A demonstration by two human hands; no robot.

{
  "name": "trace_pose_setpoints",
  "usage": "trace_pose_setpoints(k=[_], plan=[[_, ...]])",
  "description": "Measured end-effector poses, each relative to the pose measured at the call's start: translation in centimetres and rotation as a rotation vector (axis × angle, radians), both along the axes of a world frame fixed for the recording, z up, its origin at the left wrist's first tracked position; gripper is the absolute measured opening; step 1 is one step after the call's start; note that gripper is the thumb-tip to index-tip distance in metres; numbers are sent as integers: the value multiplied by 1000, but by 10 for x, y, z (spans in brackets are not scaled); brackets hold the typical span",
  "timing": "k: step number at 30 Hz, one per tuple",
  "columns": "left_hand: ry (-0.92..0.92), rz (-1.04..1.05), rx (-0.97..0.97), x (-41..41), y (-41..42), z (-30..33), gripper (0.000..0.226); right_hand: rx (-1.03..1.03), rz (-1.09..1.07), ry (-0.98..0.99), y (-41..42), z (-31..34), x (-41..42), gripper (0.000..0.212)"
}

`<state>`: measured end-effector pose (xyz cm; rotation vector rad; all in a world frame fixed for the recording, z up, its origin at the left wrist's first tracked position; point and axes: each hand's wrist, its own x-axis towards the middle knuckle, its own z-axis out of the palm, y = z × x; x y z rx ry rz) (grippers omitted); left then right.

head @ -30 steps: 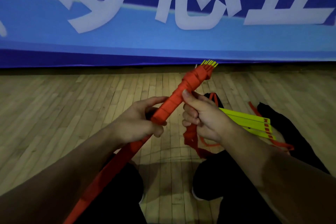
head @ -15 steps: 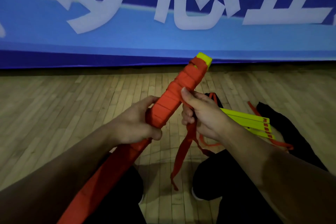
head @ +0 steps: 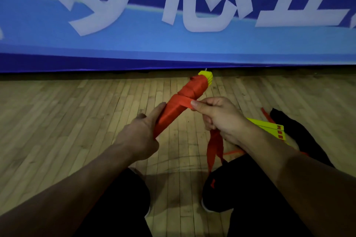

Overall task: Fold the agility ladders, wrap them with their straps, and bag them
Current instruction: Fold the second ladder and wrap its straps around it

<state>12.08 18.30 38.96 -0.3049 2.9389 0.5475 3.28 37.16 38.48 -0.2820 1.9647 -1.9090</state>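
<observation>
While the left hand (head: 141,134) grips the bundled ladder (head: 185,100) from below, the right hand (head: 217,115) pinches its strap (head: 185,102) alongside.

Both forearms (head: 77,188) were bare, no sleeves visible. Black trousers (head: 123,208) covered both knees nearest the wooden floor (head: 57,121).

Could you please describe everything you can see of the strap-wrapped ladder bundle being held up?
The ladder bundle is a stack of yellow rungs wound in flat red-orange webbing; only the yellow tips show at its far end. It slants up and away above the wooden floor. The left hand grips its near end, and the right hand pinches the strap crossing its middle.
</observation>
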Motion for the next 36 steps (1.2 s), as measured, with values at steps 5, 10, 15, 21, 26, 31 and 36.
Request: trace_pose_setpoints(k=[5, 10, 15, 21, 26, 31, 36], plan=[[47, -16, 89, -2, 4, -2, 108, -79, -66, -105, -5, -11, 7, 27], [-113, -90, 667, 9, 7, 23, 89, -296, -10, -253, -4, -18, 15, 29], [-311, -44, 901, 15, 12, 38, 62, -392, 37, -366, -9, -7, 20, 48], [-14, -140, -93, 14, 30, 7, 125, -74, -141, -161, -25, -3, 19, 44], [-32, -22, 645, 5, -1, 18, 97, -181, 66, -125, -5, -5, 14, 31], [-112, -104, 637, 5, 0, 26, 74, -193, -60, -178, -12, -8, 15, 41], [100, -184, -154, 9, 21, 2, 112, 46, -182, -11, -21, -13, 15, 38]])
